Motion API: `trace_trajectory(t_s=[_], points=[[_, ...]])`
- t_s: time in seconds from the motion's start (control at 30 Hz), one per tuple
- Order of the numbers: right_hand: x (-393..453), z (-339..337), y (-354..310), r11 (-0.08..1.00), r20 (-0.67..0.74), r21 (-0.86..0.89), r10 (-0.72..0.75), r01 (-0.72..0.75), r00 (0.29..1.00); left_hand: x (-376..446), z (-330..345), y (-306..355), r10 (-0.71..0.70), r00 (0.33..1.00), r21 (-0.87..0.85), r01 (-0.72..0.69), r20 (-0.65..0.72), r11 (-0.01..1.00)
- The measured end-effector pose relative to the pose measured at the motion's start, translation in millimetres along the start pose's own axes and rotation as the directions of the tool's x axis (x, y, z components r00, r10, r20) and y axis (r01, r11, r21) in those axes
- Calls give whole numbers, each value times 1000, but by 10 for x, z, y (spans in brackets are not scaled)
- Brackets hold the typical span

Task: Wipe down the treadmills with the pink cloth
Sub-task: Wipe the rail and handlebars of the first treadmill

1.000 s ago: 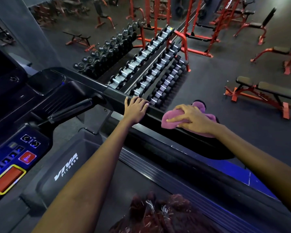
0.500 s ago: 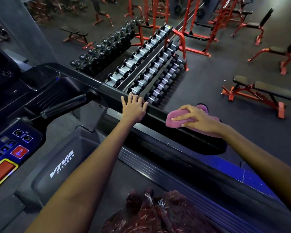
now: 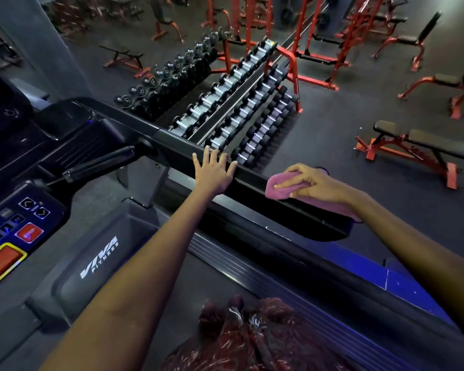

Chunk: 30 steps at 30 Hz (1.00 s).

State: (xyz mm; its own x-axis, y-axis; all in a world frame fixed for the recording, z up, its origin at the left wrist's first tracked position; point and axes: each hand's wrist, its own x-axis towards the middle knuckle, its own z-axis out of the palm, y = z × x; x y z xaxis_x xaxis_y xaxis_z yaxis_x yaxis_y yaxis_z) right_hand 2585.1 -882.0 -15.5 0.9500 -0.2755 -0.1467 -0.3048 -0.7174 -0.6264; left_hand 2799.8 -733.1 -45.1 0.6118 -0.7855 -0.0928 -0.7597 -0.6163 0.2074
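Note:
I stand on a black treadmill whose right side handrail (image 3: pixel 255 183) runs from the console down to the right. My left hand (image 3: pixel 214 172) rests flat on that rail with fingers spread. Further right along the rail lies the pink cloth (image 3: pixel 276 188), with my right hand (image 3: pixel 311 183) on top of it, fingers curved over its front fold and pressing it onto the rail. Part of the cloth trails back under my wrist toward the rail's rounded end.
The treadmill console (image 3: pixel 16 228) with a red stop button (image 3: pixel 28 233) sits at left, a short black grip (image 3: pixel 99 163) beside it. Beyond the rail stand dumbbell racks (image 3: pixel 233 103) and red weight benches (image 3: pixel 418 148). The belt cover (image 3: pixel 91 263) lies below.
My right hand has slid the pink cloth slightly along the handrail and its fingers curl more around the front fold. The left hand stays on the rail, fingers spread wider.

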Motion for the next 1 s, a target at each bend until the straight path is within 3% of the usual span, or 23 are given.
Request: trace_trajectory(t_s=[0.07, 0.17, 0.27, 0.33, 0.47, 0.6, 0.7, 0.77, 0.9, 1.0], points=[[78, 40, -68, 999, -50, 5, 47, -47, 998, 8, -22, -18, -11, 1000, 11, 11, -2, 1000], [43, 138, -178, 985, -132, -173, -13, -10, 991, 5, -24, 0, -13, 1000, 10, 13, -2, 1000], [-140, 113, -133, 958, -62, -275, -105, 84, 993, -18, -15, 17, -7, 1000, 15, 7, 8, 1000], [-230, 37, -13, 971, -15, -216, -105, 100, 994, -16, -27, 17, -9, 1000, 11, 9, 11, 1000], [-184, -45, 90, 999, -30, -10, 47, -47, 998, 24, -58, 24, -17, 1000, -11, 18, 18, 1000], [-210, 110, -86, 979, -161, -197, 23, -55, 987, 39, -28, -1, -27, 999, -15, 27, 46, 1000], [-411, 128, -94, 961, -158, -272, -82, 37, 984, 24, -27, 3, -31, 998, -18, 32, 45, 999], [-502, 50, 36, 966, -101, -251, -84, 57, 991, 16, -40, 20, -30, 999, -18, 31, 46, 999], [-476, -21, 159, 997, -98, -7, 72, -73, 993, 0, -53, 41, -39, 998, -17, 40, 45, 999], [-455, 98, 47, 985, -240, -128, 85, -118, 967, -6, -47, 38, -44, 998, -26, 44, 36, 999]])
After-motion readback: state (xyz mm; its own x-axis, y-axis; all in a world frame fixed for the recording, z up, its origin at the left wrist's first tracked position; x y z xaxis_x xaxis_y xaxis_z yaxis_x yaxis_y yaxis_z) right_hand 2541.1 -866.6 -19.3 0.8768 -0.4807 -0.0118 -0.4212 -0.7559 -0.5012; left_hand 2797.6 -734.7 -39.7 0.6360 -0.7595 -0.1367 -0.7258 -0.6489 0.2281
